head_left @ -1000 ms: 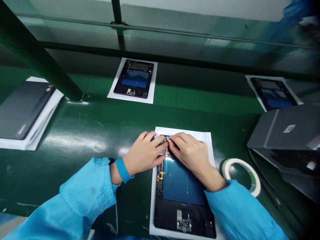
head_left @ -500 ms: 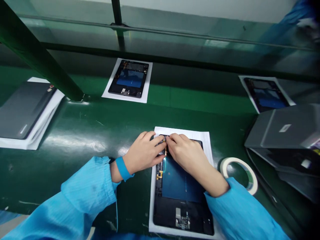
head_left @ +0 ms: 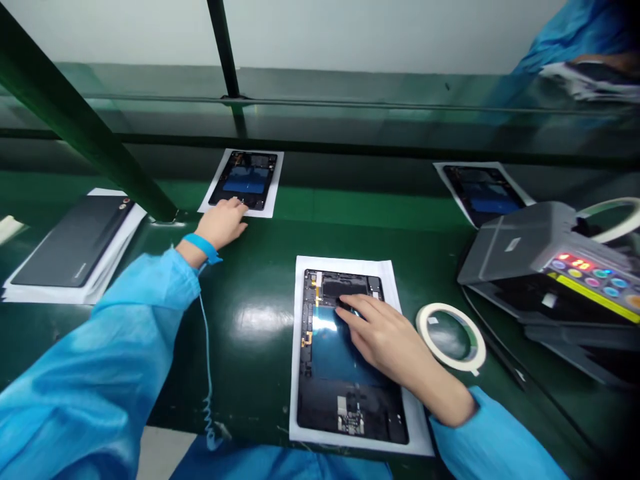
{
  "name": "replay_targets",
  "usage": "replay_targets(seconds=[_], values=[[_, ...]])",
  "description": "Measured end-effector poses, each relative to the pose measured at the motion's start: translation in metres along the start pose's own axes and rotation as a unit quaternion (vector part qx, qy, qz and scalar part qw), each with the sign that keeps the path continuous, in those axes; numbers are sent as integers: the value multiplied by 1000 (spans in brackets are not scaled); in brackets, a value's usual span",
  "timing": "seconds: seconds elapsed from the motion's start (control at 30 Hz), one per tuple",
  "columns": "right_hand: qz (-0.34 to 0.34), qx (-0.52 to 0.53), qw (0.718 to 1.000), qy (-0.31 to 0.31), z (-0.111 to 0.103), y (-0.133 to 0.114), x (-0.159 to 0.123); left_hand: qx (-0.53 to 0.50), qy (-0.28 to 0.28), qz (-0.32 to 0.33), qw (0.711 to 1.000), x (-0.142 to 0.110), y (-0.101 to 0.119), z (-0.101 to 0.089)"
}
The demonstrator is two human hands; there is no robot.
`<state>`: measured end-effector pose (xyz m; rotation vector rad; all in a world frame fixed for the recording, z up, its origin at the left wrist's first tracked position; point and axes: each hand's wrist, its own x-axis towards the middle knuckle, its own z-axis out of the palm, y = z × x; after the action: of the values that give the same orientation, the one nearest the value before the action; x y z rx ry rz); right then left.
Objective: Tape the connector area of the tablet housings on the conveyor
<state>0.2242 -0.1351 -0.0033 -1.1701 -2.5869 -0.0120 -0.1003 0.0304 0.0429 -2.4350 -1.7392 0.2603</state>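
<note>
An opened tablet (head_left: 320, 393), its battery and circuit boards bare, lies on a white sheet (head_left: 300, 433) in front of me. Over its upper half is my right hand (head_left: 385, 337), fingers stretched out and fingertips at the dark part above the blue battery; whether they touch it I cannot tell. My left hand (head_left: 223, 223), with a blue wrist strap (head_left: 201, 247), reaches to the near edge of a second opened tablet (head_left: 247, 179) on its own white sheet (head_left: 267, 208). Its fingers look extended, and their tips partly cover that tablet's lower edge. Nothing shows in either hand.
On the left, a closed dark tablet (head_left: 70, 243) tops a stack of white sheets beside a green post (head_left: 125, 167). To the right are a tape roll (head_left: 423, 327), a grey tape dispenser (head_left: 510, 257) with lit buttons, and another opened tablet (head_left: 483, 190). A person's blue sleeve (head_left: 575, 33) shows beyond.
My left hand has left the near tablet and moved forward and left to the far one. My right hand has drawn slightly back, its fingers now spread. The view has tilted up.
</note>
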Motion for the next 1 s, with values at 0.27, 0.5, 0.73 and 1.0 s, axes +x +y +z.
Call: replay_targets(seconds=[0.27, 0.5, 0.73, 1.0], values=[[68, 89, 992, 55, 10, 14, -21, 82, -111, 7, 990, 44, -45, -3], [75, 106, 991, 41, 3, 16, -19, 121, -140, 17, 982, 56, -57, -3], [76, 100, 992, 27, 2, 16, -17, 136, -137, 10, 981, 54, -47, -17], [70, 120, 989, 53, 0, 17, -19, 119, -11, 87, 989, -31, 76, -100]])
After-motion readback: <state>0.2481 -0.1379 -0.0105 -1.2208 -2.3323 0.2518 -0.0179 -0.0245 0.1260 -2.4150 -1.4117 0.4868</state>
